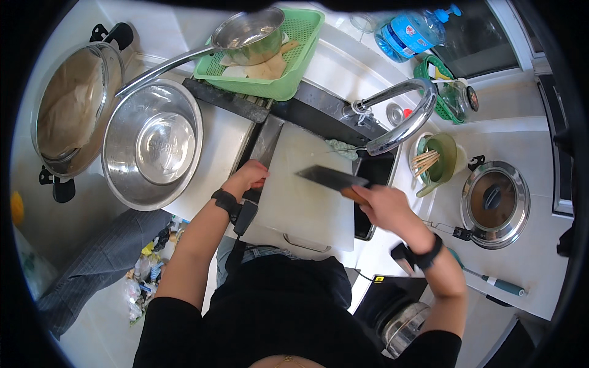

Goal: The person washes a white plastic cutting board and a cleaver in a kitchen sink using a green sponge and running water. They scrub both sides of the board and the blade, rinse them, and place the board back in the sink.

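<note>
A cleaver [329,177] with a wooden handle is gripped in my right hand [386,207], its blade above a white cutting board [303,202]. The board spans the sink, and no food shows on it. At the board's left edge is my left hand [254,175], with its fingers curled; whether they grip the edge is not plain. Beyond the board's far right corner a patterned cloth [343,149] lies beside the black sink basin [375,179]. A chrome faucet [405,131] arches over that side.
On the left stand a large steel bowl [152,184] and a glass-lidded pot [76,106]. A green basket [262,87] holding a steel saucepan [251,39] is at the back. To the right are a green strainer-like container [444,156], a lidded steel pan [494,202] and a peeler-like tool [501,285].
</note>
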### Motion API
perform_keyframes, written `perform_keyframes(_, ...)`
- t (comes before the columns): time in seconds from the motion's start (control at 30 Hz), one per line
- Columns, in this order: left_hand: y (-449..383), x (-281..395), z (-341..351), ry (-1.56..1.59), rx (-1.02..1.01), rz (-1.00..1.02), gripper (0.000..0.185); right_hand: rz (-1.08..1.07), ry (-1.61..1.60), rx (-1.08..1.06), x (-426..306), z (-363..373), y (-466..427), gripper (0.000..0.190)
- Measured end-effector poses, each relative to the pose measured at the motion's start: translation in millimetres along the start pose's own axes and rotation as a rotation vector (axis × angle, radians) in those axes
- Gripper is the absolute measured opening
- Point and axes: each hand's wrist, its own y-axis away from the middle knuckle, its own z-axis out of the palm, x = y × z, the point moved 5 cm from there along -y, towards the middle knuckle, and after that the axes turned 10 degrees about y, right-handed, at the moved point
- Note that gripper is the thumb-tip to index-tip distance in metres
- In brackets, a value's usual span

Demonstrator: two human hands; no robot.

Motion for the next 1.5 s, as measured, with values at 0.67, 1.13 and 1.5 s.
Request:
perform_keyframes(0.67, 17.4, -20.2, 19.8, 0.107, -0.166, -0.060, 0.021, 0.047, -0.029, 0.043, 33.4, 74.9, -115.1, 0.038)
perform_keyframes(1.13, 67.2, 34.0, 46.3, 0.618, -0.179, 0.010, 0.027, 0.061, -0.267, 0.107, 64.9, -18.4, -12.8, 0.043)
perform_keyframes(1.5, 143.5, 105.0, 129.6, 1.032, -0.404, 0.159, 0.044, 0.130, -0.366, 0.191, 96.6, -52.0, 19.8, 0.041)
